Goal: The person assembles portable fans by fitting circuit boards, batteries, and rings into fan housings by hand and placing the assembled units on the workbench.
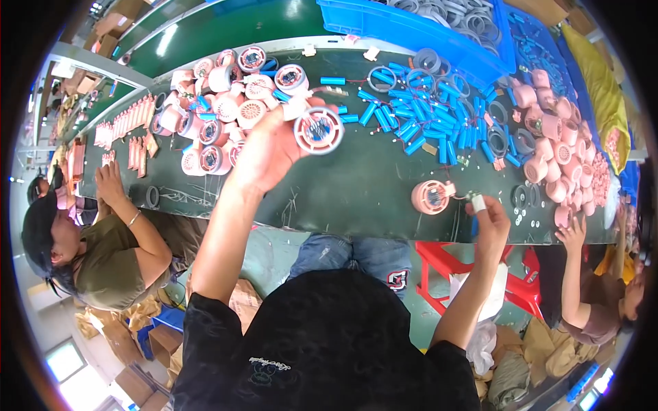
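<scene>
My left hand is raised over the middle of the table, closed around a pink fan housing. Its round face, with a grey ring and dark wiring inside, is turned up. My right hand, at the table's front edge, pinches a small white part with a bit of blue below the fingers. Thin wires run toward that part from a second pink fan housing, which lies on the table just left of the hand. What else the right fingers cover is hidden.
Assembled pink housings are heaped at the left. Blue cylindrical cells with wires lie beyond my hands, below a blue crate of grey rings. More pink shells pile up at the right. Co-workers' hands are at both sides; a red stool stands below.
</scene>
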A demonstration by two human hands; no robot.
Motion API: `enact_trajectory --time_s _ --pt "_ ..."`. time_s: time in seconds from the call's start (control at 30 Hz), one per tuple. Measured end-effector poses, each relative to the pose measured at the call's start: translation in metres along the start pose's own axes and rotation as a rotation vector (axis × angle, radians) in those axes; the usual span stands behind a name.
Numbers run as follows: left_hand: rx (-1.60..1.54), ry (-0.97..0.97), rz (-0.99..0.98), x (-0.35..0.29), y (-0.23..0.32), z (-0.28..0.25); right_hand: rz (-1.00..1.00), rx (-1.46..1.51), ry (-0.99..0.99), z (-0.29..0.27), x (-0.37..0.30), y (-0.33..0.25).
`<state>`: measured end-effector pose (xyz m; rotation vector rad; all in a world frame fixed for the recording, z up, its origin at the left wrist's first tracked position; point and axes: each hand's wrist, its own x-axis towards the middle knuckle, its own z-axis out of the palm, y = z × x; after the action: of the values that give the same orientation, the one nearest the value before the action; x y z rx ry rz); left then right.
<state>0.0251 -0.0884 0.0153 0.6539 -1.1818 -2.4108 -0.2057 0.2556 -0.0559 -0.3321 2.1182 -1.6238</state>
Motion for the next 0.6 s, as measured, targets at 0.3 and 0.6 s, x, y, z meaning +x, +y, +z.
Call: enact_trajectory --time_s 0.3,0.6 --pt "0.01 0.106 -0.165 -0.021 -0.093 0.014 -0.491 -0.913 0.273 0.009 -0.007 -0.027" --pt "0.385 0.124 -0.088 -0.016 -0.096 0.025 -0.733 -0.668 -0.211 0.099 -0.041 -0.055"
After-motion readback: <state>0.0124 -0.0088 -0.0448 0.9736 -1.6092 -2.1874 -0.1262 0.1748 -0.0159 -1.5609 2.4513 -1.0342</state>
